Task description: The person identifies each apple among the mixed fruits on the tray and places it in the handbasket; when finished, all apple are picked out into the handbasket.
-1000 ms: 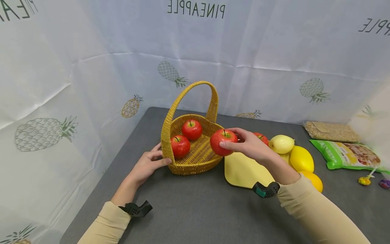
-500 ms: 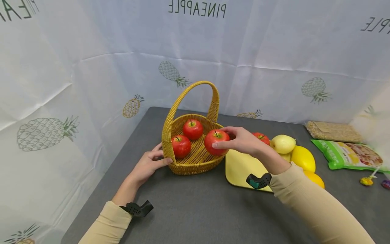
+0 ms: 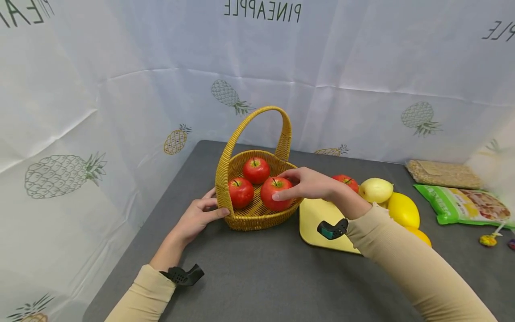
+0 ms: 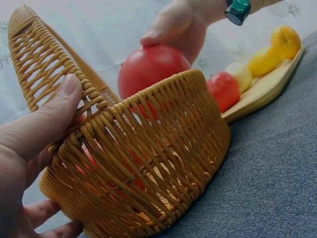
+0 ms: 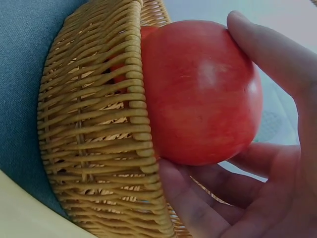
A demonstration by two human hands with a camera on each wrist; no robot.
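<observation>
A yellow wicker basket (image 3: 257, 222) with a tall arched handle stands on the dark grey tabletop. My left hand (image 3: 197, 219) grips its left side at the foot of the handle, thumb in front; the other fingers are partly hidden behind the wicker. Inside lie two red apples (image 3: 241, 194), one nearer and one farther back. With my right hand (image 3: 314, 183) I hold a third apple (image 3: 270, 201) over the basket's right part, thumb on one side and fingers on the other. In the right wrist view this apple (image 5: 203, 94) bulges above the woven rim (image 5: 141, 99).
Right of the basket, a yellow board (image 3: 318, 214) bears another red apple (image 3: 347, 182), a pale yellow fruit (image 3: 376, 190) and yellow fruits (image 3: 403, 210). Farther right lie a bag of grains (image 3: 442, 173), a green packet (image 3: 462, 203) and lollipops (image 3: 488, 240). A pineapple-print cloth (image 3: 342, 103) hangs behind.
My right hand has carried the apple left and slightly down, from the basket's right rim to above its inside. The left hand keeps its grip on the basket.
</observation>
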